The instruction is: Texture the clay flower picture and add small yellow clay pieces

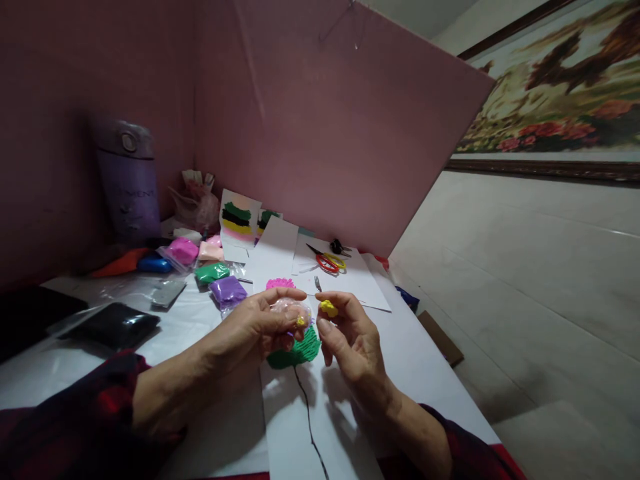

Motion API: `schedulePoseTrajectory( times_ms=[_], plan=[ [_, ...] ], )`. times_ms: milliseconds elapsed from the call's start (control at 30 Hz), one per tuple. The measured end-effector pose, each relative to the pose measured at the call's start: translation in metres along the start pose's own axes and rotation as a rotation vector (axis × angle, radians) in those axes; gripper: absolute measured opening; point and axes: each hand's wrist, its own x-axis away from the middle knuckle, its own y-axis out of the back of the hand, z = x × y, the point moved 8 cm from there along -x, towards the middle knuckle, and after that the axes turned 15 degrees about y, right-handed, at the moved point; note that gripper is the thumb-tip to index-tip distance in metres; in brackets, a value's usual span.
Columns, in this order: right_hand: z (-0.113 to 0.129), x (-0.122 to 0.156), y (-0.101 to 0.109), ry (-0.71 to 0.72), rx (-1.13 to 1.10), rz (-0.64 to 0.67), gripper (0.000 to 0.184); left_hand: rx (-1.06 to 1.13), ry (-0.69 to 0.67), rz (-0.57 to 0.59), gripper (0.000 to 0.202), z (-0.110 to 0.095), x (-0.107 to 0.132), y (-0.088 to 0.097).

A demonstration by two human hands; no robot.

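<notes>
My left hand (260, 323) is closed on a clear plastic bag (287, 308), with a bit of yellow clay (301, 321) at its thumb tip. Between the fingers of my right hand (355, 337) sits a small lump of yellow clay (329, 308). The two hands are close together but apart. Below them lies a white sheet (287, 427) bearing a textured green clay patch (295, 352), a pink clay patch (280, 283) and a thin dark line (307, 407) running toward me. My left hand partly hides the green patch.
Bagged clay lies to the left: purple (228, 291), green (212, 273), pink (183, 251) and black (117, 325). A purple bottle (129, 183) stands behind. Scissors (327, 260) and a small fork (317, 283) lie on paper. A striped color card (238, 223) leans against the pink panel (320, 133).
</notes>
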Motion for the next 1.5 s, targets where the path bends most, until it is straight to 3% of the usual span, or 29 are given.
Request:
schedulePoseTrajectory(
  times_ms=[100,533,1167,1367,1500],
  plan=[
    [-0.003,0.0,-0.001,-0.023,0.019,0.001,0.023,-0.006,-0.004,-0.053,0.044,0.0,0.002,0.002],
    [-0.006,0.001,-0.007,0.012,-0.051,0.009,0.018,-0.008,-0.027,-0.055,0.046,0.002,-0.002,0.005],
    [-0.004,0.002,-0.008,-0.043,0.042,-0.044,0.012,0.024,-0.029,-0.002,0.049,0.006,-0.007,0.005],
    [-0.005,0.001,-0.002,0.006,0.078,-0.041,0.018,0.087,-0.03,0.006,0.048,-0.001,0.0,0.0],
    [0.013,-0.001,0.007,0.159,0.222,-0.069,0.024,0.097,-0.053,-0.029,0.035,-0.005,0.004,0.002]
  ],
)
